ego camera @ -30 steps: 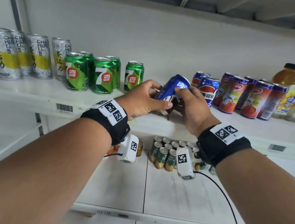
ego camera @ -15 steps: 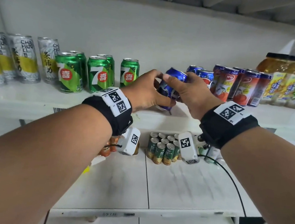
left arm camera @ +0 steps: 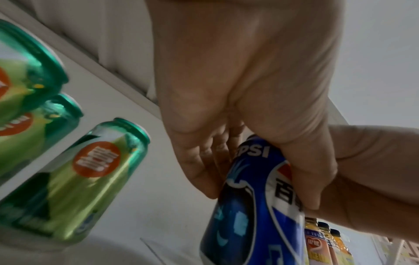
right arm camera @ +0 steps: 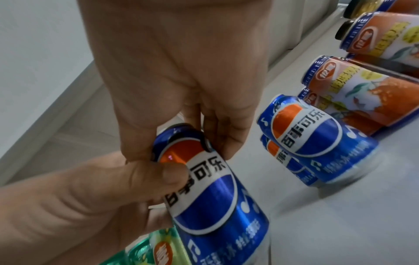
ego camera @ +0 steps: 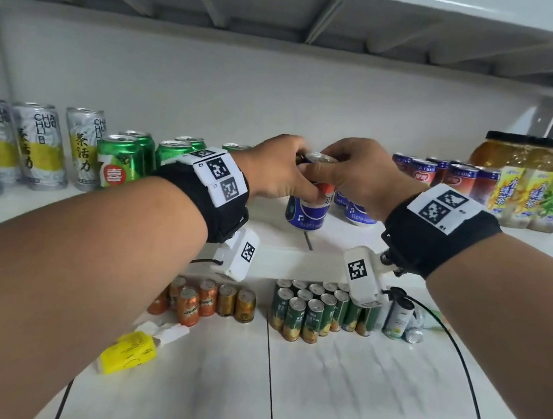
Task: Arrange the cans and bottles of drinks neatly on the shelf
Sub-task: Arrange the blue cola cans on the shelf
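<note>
A blue Pepsi can (ego camera: 307,213) stands upright at the middle of the white shelf (ego camera: 265,232), left of two more Pepsi cans (ego camera: 359,212). Both hands hold it by its upper part. My left hand (ego camera: 292,180) grips it from the left, thumb on the front of the label. My right hand (ego camera: 335,176) pinches the rim from the right. In the left wrist view the can (left arm camera: 249,206) sits between fingers and thumb. The right wrist view shows the can (right arm camera: 215,206) with the neighbouring Pepsi cans (right arm camera: 317,139) beyond. Whether its base touches the shelf is hidden.
Green cans (ego camera: 122,160) and tall silver-yellow cans (ego camera: 27,146) line the shelf's left side. Red-labelled cans (ego camera: 444,175) and tea bottles (ego camera: 529,183) fill the right. The lower shelf holds orange cans (ego camera: 203,299), small green cans (ego camera: 318,310) and a yellow packet (ego camera: 129,352).
The Pepsi can went from tilted in both hands to upright and lower on the shelf. Both hands shifted to its top. The head view moved closer and tilted down.
</note>
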{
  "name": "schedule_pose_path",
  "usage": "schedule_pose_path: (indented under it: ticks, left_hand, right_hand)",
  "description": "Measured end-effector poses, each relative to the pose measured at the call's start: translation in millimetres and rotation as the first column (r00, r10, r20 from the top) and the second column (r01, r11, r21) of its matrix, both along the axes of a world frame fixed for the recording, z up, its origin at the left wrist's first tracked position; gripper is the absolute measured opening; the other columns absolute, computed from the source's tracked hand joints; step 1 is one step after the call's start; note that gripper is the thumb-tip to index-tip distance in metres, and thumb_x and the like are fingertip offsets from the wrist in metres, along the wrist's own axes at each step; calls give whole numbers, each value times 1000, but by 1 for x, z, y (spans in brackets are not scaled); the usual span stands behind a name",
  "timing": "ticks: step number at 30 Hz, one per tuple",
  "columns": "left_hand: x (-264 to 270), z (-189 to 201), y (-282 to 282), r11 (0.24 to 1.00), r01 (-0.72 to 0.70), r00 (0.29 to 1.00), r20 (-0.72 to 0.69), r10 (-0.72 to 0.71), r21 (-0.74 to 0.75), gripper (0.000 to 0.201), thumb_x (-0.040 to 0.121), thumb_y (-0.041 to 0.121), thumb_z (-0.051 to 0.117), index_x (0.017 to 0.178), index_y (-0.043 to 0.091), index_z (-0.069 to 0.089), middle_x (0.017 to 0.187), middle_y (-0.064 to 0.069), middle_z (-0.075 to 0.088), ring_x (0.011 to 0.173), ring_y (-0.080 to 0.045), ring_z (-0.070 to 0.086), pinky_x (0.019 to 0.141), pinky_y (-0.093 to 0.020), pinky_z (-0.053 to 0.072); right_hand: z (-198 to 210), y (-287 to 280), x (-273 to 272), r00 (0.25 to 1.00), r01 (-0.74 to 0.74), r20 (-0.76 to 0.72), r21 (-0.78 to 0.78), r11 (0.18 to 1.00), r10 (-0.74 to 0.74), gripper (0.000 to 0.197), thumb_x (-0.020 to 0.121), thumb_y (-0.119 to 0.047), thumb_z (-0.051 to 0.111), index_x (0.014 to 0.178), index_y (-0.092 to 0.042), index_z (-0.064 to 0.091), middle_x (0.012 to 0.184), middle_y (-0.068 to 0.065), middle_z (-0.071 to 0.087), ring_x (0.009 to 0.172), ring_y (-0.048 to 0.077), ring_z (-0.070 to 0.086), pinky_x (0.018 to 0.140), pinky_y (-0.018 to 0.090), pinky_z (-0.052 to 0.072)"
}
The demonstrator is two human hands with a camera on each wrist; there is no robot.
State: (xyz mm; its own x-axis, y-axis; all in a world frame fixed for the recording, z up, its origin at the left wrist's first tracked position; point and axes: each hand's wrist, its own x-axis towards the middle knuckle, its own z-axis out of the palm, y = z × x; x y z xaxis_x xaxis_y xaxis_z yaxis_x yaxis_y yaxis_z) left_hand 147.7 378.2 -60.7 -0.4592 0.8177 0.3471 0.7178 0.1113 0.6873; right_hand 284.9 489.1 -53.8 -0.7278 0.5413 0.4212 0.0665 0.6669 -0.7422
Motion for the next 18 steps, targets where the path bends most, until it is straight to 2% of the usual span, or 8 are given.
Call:
schedule_pose_path:
  ticks: [3, 5, 6, 8, 10, 13, 16, 18]
  left_hand:
    - [-1, 17, 18, 1000, 14, 997, -79, -16, -26, 68, 55, 27, 99, 114, 29, 66, 100, 9, 76, 85, -2, 74, 68, -22, 58]
    - [-1, 26, 33, 999, 4, 990, -141, -11, -52, 69, 61, 22, 97, 121, 29, 64, 99, 10, 73, 81, -1, 72, 63, -16, 55]
    - [-3, 29, 41, 998, -6, 988, -157, -5, -64, 69, 64, 20, 96, 124, 30, 63, 100, 8, 73, 84, -3, 73, 66, -19, 58]
    - [-6, 34, 60, 995, -32, 984, -180, 16, -90, 64, 70, 19, 92, 126, 29, 64, 106, 3, 75, 95, -14, 75, 82, -35, 65]
    - [-12, 38, 78, 989, -76, 975, -216, 47, -125, 56, 73, 23, 91, 123, 28, 65, 111, 2, 75, 101, -19, 75, 93, -44, 64]
    - [-22, 41, 101, 974, -158, 959, -262, 111, -165, 47, 75, 27, 90, 115, 28, 67, 111, 2, 75, 102, -19, 74, 96, -46, 63]
    - [-33, 40, 118, 953, -232, 948, -263, 177, -196, 50, 77, 26, 91, 121, 27, 68, 114, -1, 75, 105, -23, 73, 99, -45, 61]
    - [-39, 37, 128, 938, -271, 940, -271, 208, -217, 51, 79, 26, 89, 125, 26, 67, 118, -3, 73, 108, -25, 72, 100, -44, 60]
  right_hand:
    - [12, 20, 0, 999, 0, 46, 53, 999, -3, 41, 78, -49, 88, 98, -16, 76, 97, 13, 77, 92, 33, 75, 83, 49, 61]
    - [19, 37, 0, 996, 0, 87, 118, 993, -10, 41, 83, -53, 83, 100, -17, 76, 97, 12, 78, 94, 33, 75, 87, 52, 61]
    - [23, 46, 1, 994, -1, 106, 166, 986, -17, 40, 84, -52, 81, 104, -18, 76, 98, 8, 78, 93, 30, 75, 87, 50, 62]
    - [31, 67, 3, 990, 6, 135, 261, 965, -43, 39, 86, -45, 80, 115, -20, 74, 104, 1, 76, 92, 21, 73, 86, 43, 62]
    - [37, 87, 4, 984, 32, 156, 334, 942, -88, 38, 88, -36, 78, 121, -19, 72, 113, 1, 74, 100, 20, 70, 90, 38, 60]
    - [41, 112, 5, 956, 33, 253, 414, 910, -149, 35, 90, -32, 74, 121, -16, 73, 119, 5, 72, 110, 25, 66, 97, 40, 57]
    - [38, 125, 0, 913, -35, 375, 465, 885, -161, 34, 92, -35, 71, 115, -12, 75, 116, 9, 71, 108, 28, 67, 96, 42, 57]
    - [37, 134, -5, 917, -74, 383, 433, 898, -110, 32, 90, -36, 73, 113, -14, 75, 113, 7, 72, 105, 26, 67, 95, 40, 58]
